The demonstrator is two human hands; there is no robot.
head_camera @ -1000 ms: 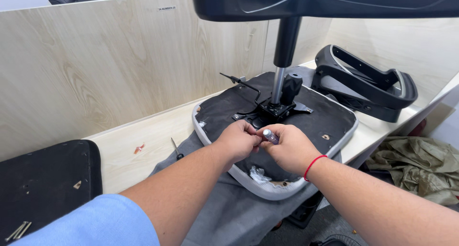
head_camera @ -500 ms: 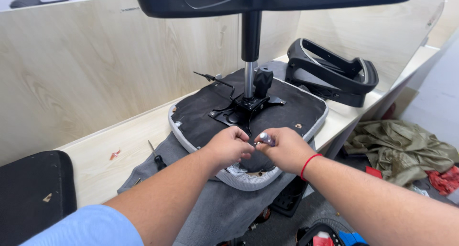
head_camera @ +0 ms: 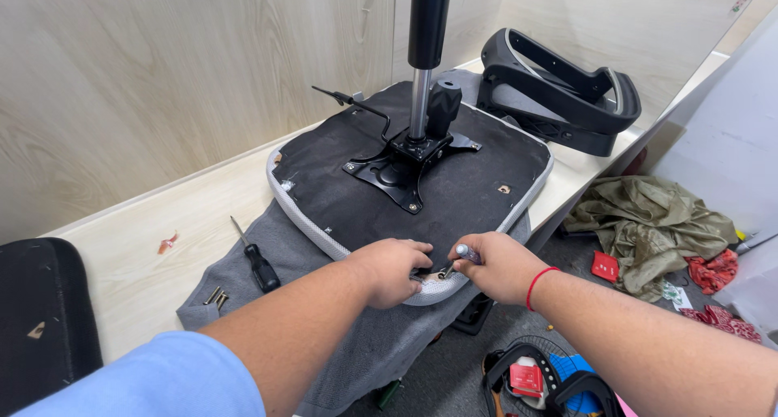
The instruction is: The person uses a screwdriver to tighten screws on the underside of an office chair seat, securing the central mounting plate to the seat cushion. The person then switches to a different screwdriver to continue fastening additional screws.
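An upturned chair seat (head_camera: 454, 194) with a black underside and grey rim lies on a grey cloth (head_camera: 308, 247) on the wooden bench. A black metal mechanism plate (head_camera: 403, 164) with a gas cylinder (head_camera: 424, 52) rising from it is bolted to its middle. My left hand (head_camera: 387, 267) presses on the seat's near rim. My right hand (head_camera: 496, 265) grips a small screwdriver (head_camera: 463, 255) with a clear handle, its tip at the rim between both hands.
A black-handled screwdriver (head_camera: 258, 261) and loose screws (head_camera: 215, 295) lie on the cloth at left. Black chair armrests (head_camera: 559, 93) sit at the back right. A black pad (head_camera: 40, 312) lies far left. Olive cloth (head_camera: 648, 222) and other clutter cover the floor.
The view has tilted down and moved closer. Both hands have slid from the seat's middle toward its near rim, still together around the small screwdriver.
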